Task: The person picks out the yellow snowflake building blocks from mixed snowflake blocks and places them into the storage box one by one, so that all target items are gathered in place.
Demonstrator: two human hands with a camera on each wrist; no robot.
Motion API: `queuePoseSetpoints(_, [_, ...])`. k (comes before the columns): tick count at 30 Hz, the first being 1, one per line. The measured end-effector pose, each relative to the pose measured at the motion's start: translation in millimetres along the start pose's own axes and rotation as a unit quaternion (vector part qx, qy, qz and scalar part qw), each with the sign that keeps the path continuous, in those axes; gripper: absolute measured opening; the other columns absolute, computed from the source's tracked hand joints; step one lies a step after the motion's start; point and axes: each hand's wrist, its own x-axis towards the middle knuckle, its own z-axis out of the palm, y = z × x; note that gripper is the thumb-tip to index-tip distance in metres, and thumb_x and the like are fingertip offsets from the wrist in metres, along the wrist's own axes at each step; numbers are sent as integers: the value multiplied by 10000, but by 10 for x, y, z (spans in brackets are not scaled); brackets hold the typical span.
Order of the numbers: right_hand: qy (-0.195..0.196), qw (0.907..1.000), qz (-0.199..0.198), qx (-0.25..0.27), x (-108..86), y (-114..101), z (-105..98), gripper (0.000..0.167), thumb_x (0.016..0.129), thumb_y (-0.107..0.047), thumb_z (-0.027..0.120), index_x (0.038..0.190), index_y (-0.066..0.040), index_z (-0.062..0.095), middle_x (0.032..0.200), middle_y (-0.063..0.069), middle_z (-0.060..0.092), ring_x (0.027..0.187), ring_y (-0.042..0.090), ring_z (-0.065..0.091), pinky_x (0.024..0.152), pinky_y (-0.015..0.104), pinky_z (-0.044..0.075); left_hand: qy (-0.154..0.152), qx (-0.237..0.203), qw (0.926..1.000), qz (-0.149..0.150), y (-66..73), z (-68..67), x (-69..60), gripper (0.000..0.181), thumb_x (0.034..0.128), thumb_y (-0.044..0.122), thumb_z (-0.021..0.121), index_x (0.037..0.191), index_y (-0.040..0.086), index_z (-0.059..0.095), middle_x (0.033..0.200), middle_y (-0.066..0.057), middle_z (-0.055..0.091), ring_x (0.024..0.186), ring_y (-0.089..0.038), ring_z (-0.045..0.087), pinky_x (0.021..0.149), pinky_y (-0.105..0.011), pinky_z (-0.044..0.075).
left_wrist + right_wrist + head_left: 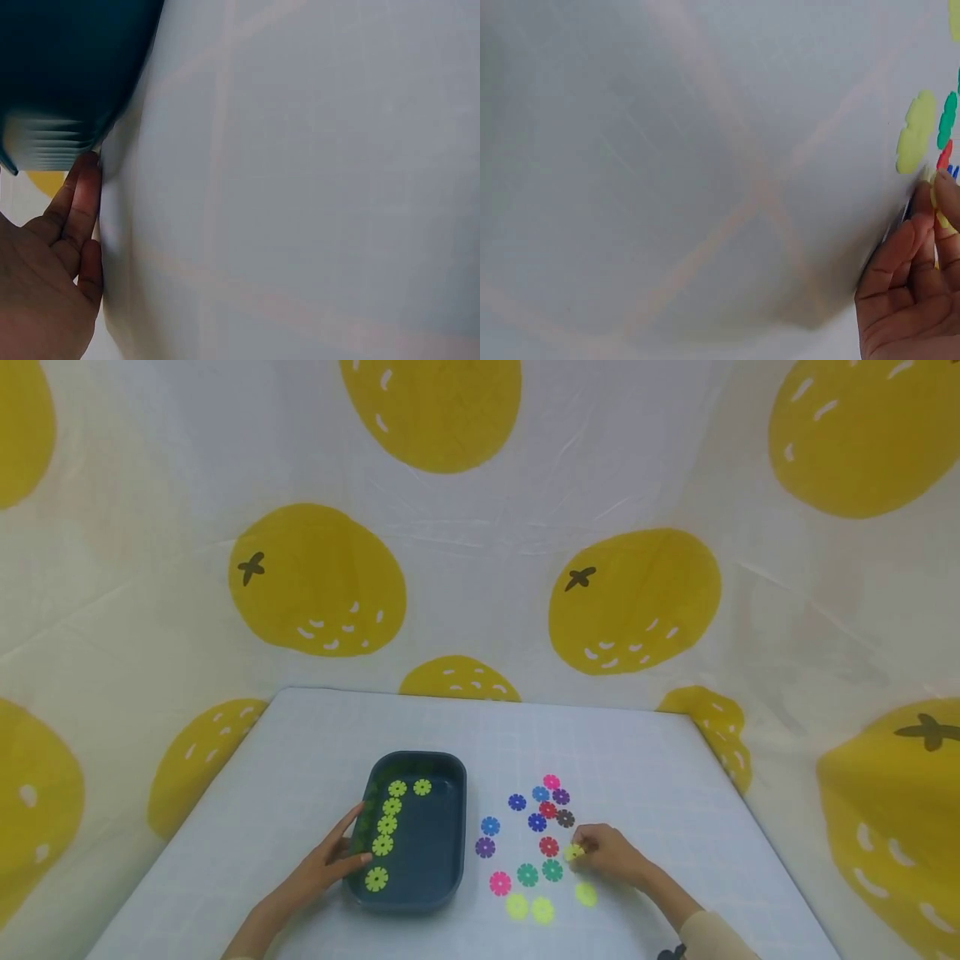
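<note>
A dark blue plastic tray (425, 893) holds several yellow-green notched interlocking discs (382, 845), most in a row along its left side. My left hand (325, 860) rests against the tray's left side, thumb over the rim; in the left wrist view its fingers (86, 196) extend to the tray's outer wall. To the right, my right hand (611, 855) pinches a yellow-green disc (573, 852) between thumb and fingertips, low over the table. Another yellow-green disc (586, 894) lies just in front of that hand, also visible as a yellow-green disc (916, 133) in the right wrist view.
Between tray and right hand lie loose discs: pink (500, 883), green (527, 875), red (549, 846), blue (537, 822), purple (485, 847) and dark grey (566, 818). Two yellow-green discs (517, 906) are nearest the front. A lemon-print cloth (480, 585) surrounds the white table (615, 743).
</note>
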Motion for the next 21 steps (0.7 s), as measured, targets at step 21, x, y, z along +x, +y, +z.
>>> queuePoseSetpoints(21, [623, 9446, 1317, 2942, 121, -433, -53, 366, 910, -235, 723, 1166, 22, 677, 914, 114, 753, 820, 250, 752, 723, 258, 580, 29, 11, 9999, 102, 19, -12, -12, 837, 934, 367, 681, 1583, 383, 154, 1616, -231, 226, 1359, -455, 428, 1056, -652, 384])
